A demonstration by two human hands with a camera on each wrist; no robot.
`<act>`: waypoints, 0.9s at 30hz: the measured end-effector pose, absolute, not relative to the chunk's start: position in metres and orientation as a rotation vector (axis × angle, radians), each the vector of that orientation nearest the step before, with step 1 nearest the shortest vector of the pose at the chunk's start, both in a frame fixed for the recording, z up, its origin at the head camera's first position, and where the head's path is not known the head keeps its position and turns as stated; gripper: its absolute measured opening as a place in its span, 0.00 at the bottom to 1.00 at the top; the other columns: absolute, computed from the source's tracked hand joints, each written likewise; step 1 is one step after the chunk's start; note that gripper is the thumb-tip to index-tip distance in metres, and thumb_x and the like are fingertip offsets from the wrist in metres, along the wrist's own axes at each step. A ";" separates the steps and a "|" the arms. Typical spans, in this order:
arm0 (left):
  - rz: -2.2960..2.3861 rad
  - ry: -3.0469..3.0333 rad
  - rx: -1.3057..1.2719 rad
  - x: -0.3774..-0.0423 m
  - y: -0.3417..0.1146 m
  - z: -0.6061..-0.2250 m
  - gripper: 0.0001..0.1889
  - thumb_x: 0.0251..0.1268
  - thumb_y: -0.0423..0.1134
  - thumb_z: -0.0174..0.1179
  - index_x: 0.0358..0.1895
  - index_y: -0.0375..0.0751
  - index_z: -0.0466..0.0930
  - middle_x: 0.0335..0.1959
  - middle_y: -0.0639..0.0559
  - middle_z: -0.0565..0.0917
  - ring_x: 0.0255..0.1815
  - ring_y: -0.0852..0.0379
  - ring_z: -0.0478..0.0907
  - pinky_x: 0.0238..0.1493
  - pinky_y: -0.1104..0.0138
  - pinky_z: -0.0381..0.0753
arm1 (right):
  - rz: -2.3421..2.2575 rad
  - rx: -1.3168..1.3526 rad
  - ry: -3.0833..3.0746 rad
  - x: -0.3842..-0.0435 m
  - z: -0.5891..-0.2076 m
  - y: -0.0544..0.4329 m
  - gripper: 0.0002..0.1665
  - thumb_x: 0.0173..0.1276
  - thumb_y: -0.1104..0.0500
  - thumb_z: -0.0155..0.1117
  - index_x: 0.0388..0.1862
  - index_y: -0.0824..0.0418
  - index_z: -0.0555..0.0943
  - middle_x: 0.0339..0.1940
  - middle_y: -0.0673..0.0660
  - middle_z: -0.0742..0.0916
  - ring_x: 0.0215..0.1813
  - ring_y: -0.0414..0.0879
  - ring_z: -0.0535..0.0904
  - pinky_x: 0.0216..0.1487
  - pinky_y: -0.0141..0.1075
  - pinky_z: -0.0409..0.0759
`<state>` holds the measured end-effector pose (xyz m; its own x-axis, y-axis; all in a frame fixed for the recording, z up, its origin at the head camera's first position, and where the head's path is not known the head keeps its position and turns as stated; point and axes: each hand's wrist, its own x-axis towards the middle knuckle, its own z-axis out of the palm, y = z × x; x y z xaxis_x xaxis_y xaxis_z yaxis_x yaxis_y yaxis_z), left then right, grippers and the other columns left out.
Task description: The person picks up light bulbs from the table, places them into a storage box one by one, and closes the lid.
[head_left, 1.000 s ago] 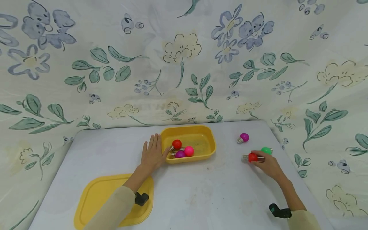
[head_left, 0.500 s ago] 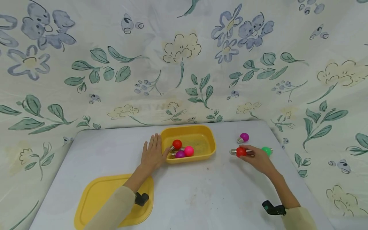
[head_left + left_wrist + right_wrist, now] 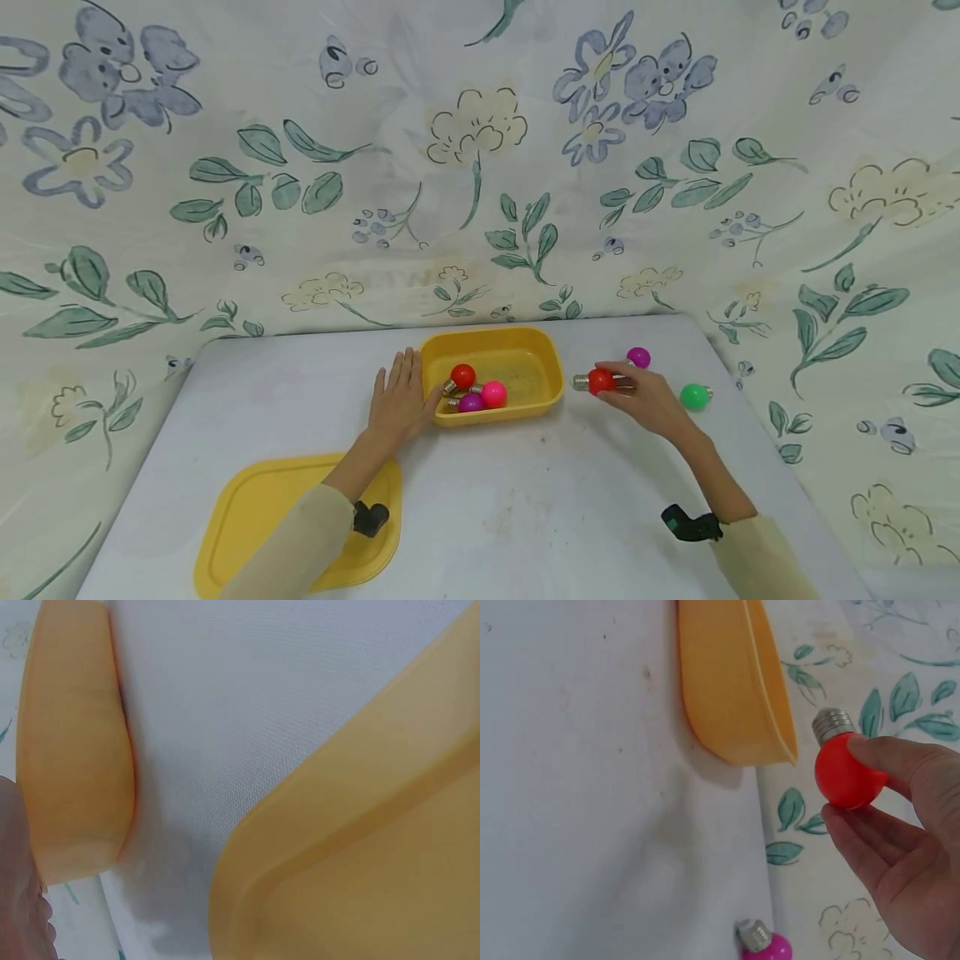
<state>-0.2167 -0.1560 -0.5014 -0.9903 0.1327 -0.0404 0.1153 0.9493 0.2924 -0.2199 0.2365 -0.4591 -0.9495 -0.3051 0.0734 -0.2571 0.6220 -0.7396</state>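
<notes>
White tabletop (image 3: 510, 508), backed by a pale cloth (image 3: 420, 275) printed with blue flowers, cream blooms and green leaves, lies under a red bulb (image 3: 600, 382), which the right hand (image 3: 647, 402) pinches between thumb and fingers, its metal screw base pointing left. The bulb is held just beside the right end of a yellow tray (image 3: 528, 379), apart from it. Three more bulbs lie together in the tray's left part: a second red bulb (image 3: 462, 377), a pink bulb (image 3: 493, 394) and a purple bulb (image 3: 471, 403). The left hand (image 3: 397, 404) rests against the tray's left side, fingers straight. Right of the tray, a magenta bulb (image 3: 639, 357) and a green bulb (image 3: 693, 397) lie on the tabletop. A flat yellow lid (image 3: 262, 500) lies nearer, partly hidden by the left sleeve (image 3: 300, 542). Faint brownish smudges and small dark specks mark the white surface; the cloth also shows along both sides.
</notes>
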 end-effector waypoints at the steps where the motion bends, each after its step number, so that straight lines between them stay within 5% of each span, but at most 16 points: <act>1: 0.449 3.043 0.192 -0.217 -0.156 -0.502 0.43 0.78 0.56 0.43 0.78 0.26 0.39 0.80 0.33 0.43 0.80 0.38 0.37 0.75 0.44 0.35 | -1.259 -0.498 2.774 -0.222 -0.460 0.235 0.28 0.66 0.66 0.70 0.65 0.65 0.77 0.57 0.64 0.83 0.56 0.61 0.81 0.52 0.47 0.83; 27: 0.437 3.037 0.193 -0.217 -0.156 -0.502 0.43 0.78 0.56 0.42 0.78 0.26 0.38 0.80 0.33 0.43 0.80 0.39 0.37 0.75 0.44 0.34 | -1.165 -0.605 2.703 -0.259 -0.474 0.181 0.27 0.69 0.62 0.68 0.65 0.67 0.77 0.58 0.63 0.84 0.56 0.58 0.81 0.55 0.45 0.81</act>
<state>-0.2167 -0.1561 -0.5024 -0.9899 0.1333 -0.0487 0.1141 0.9517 0.2849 -0.2592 0.1807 -0.4743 -0.9100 -0.4132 0.0329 -0.3076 0.6199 -0.7219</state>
